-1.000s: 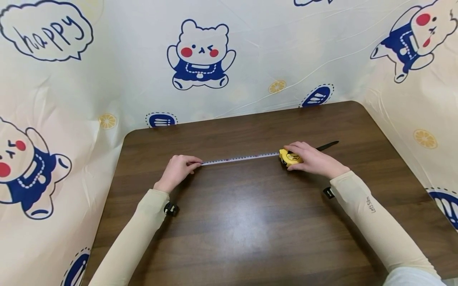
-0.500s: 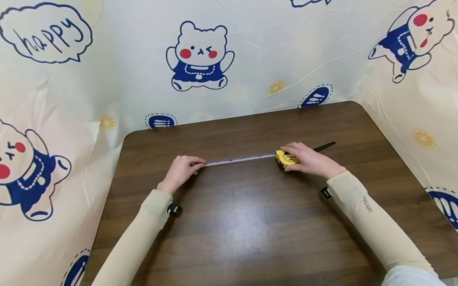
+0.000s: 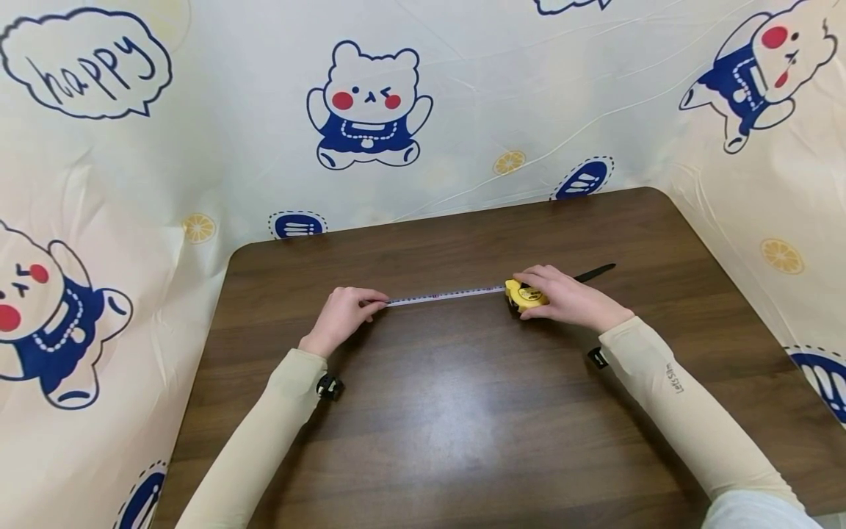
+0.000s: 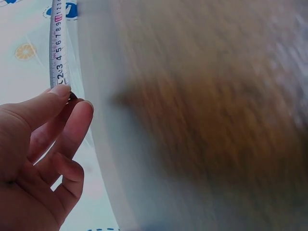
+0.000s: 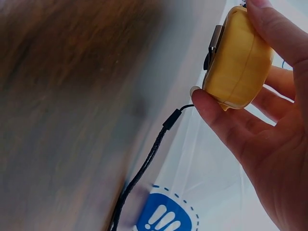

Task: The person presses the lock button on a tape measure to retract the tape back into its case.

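Note:
A yellow tape measure (image 3: 529, 295) is held in my right hand (image 3: 573, 300), with thumb and fingers around its case. Its white blade (image 3: 449, 295) stretches leftward to my left hand (image 3: 344, 314), which pinches the end between thumb and finger. In the left wrist view the blade (image 4: 58, 43) shows its numbers running away from my thumb (image 4: 53, 98). The yellow case (image 5: 240, 60) fills my grip in the right wrist view, a metal clip (image 5: 214, 45) on its side. From the case trails a black wrist strap (image 5: 153, 154). The hook at the blade's end is mostly covered by my fingers.
Both hands are over a brown wooden table (image 3: 429, 411) with rounded far corners. A pale curtain (image 3: 463, 95) printed with bears surrounds its back and sides. Small black cameras (image 3: 329, 387) sit at my wrists.
My left hand has moved a little to the right and my right hand slightly to the left. The visible stretch of blade between them has become shorter.

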Demonstrator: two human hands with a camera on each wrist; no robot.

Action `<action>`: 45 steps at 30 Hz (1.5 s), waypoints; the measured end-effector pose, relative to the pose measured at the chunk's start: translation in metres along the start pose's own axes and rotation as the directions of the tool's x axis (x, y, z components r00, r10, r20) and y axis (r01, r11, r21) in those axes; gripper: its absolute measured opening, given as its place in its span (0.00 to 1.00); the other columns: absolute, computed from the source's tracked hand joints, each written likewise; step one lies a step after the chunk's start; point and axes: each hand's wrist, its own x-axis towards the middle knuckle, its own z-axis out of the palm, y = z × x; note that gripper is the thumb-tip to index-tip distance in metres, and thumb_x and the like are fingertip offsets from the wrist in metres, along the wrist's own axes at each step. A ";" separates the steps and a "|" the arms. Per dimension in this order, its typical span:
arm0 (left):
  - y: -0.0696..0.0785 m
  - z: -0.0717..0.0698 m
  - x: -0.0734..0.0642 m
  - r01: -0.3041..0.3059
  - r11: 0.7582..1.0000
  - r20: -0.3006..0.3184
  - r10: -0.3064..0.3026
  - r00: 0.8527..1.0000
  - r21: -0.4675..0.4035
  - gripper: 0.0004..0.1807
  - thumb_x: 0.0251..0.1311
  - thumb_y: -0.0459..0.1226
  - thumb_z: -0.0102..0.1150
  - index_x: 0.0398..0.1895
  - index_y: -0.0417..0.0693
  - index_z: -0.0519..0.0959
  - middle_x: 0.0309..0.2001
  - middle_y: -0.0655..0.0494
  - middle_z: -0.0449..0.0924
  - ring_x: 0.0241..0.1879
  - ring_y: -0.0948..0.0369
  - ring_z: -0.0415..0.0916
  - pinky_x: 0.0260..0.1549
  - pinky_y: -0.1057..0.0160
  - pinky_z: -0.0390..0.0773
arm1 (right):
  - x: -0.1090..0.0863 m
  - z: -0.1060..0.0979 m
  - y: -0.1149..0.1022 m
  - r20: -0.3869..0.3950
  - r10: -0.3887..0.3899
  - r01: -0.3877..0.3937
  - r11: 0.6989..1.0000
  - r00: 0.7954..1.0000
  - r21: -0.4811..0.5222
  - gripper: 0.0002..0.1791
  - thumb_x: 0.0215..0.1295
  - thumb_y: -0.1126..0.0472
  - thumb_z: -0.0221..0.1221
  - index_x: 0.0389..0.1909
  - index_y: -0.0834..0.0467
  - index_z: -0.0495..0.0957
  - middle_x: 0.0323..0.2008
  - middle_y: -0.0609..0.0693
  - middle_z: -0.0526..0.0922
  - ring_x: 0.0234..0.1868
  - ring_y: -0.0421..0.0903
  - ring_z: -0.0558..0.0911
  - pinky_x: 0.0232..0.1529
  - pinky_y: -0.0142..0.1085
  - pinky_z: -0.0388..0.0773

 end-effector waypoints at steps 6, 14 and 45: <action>0.004 0.004 0.002 -0.007 1.000 0.009 0.007 1.000 -0.010 0.07 0.69 0.36 0.68 0.46 0.49 0.91 0.41 0.54 0.90 0.25 0.64 0.82 0.32 0.59 0.83 | 0.003 0.002 -0.004 -0.002 -0.016 0.016 1.000 1.000 0.004 0.41 0.64 0.52 0.73 0.71 0.68 0.70 0.65 0.63 0.75 0.62 0.57 0.75 0.62 0.54 0.74; 0.006 0.010 0.004 -0.011 1.000 0.004 0.011 1.000 -0.007 0.06 0.69 0.37 0.68 0.45 0.52 0.91 0.40 0.56 0.90 0.24 0.65 0.81 0.32 0.59 0.82 | 0.006 0.004 -0.007 -0.007 -0.022 0.022 1.000 1.000 0.000 0.41 0.64 0.52 0.73 0.72 0.67 0.70 0.64 0.62 0.76 0.61 0.56 0.75 0.62 0.53 0.75; 0.025 0.027 0.012 -0.025 0.999 0.014 0.025 1.000 -0.048 0.07 0.70 0.38 0.67 0.46 0.53 0.91 0.40 0.57 0.90 0.24 0.66 0.80 0.32 0.62 0.82 | 0.021 0.016 -0.025 -0.007 -0.070 0.070 0.998 0.998 -0.010 0.41 0.64 0.50 0.73 0.71 0.66 0.71 0.64 0.60 0.77 0.60 0.55 0.75 0.62 0.51 0.75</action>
